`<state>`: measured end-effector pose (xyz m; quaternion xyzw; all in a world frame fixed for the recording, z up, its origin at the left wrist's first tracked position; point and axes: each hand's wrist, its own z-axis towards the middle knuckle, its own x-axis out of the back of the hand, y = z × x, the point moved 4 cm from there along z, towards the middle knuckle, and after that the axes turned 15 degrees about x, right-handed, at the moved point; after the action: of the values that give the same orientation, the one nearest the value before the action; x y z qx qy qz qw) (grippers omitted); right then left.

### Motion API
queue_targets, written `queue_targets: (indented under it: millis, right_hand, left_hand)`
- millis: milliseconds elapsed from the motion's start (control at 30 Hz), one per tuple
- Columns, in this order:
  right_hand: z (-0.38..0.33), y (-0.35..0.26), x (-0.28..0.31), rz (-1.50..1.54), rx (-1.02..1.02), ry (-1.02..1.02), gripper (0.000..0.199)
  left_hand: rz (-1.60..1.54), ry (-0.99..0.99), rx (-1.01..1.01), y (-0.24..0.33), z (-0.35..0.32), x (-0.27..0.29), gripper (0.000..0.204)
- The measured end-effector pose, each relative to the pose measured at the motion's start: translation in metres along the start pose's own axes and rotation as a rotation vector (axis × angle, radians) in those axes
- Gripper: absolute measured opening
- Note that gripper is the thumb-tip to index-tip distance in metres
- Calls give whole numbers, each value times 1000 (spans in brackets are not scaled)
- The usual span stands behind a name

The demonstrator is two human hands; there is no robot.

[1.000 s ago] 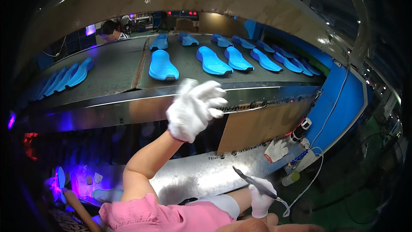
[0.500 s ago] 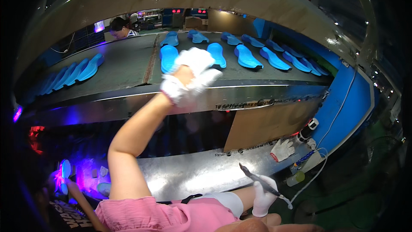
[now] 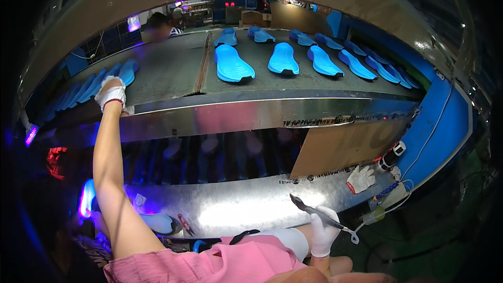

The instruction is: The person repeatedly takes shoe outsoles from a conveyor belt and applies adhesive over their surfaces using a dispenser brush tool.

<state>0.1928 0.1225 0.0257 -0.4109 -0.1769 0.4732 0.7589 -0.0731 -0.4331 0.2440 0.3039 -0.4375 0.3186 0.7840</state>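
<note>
Reaching far out to the left, the left hand (image 3: 111, 94), in a white glove, rests at the near edge of the grey belt (image 3: 162, 76), just beside a blue sole (image 3: 127, 72) lying there; the fingers curl over the edge, and I cannot tell whether they grip anything. The right hand (image 3: 322, 230), also gloved, sits low by the pink shirt (image 3: 209, 262) and is closed around a thin metal tool (image 3: 314, 210) that slants up to the left.

More blue soles (image 3: 283, 58) lie in rows across the belt, a line of them running off to the right. A steel rail (image 3: 251, 115) fronts the belt, with dark rollers (image 3: 209, 152) beneath it and a shiny steel bench (image 3: 236, 207) nearer the body. A brown board (image 3: 340, 147) leans at the right of the rollers, and a spare white glove (image 3: 360, 179) lies below it. Blue panels (image 3: 435, 126) wall the right side. Violet light glows at the lower left. Another person (image 3: 157, 26) sits beyond the belt, and the room behind is dim.
</note>
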Motion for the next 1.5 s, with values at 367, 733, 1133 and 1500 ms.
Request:
queue_targets:
  millis: [367, 733, 1133, 1500]
  right_hand:
    - [-4, 5, 23, 39, -60, 223, 37]
    - [-14, 22, 70, 41, -174, 436, 23]
    - [-24, 32, 92, 80, -255, 637, 22]
    - [25, 137, 44, -607, -344, 74, 21]
  left_hand:
    - [-871, -101, -344, 18, -70, 7, 32]
    - [-1335, 109, -687, 34, -303, 33, 17]
    - [-1487, -646, -1510, 45, -517, -100, 19]
    - [-1261, -2424, 213, 106, -569, -139, 65]
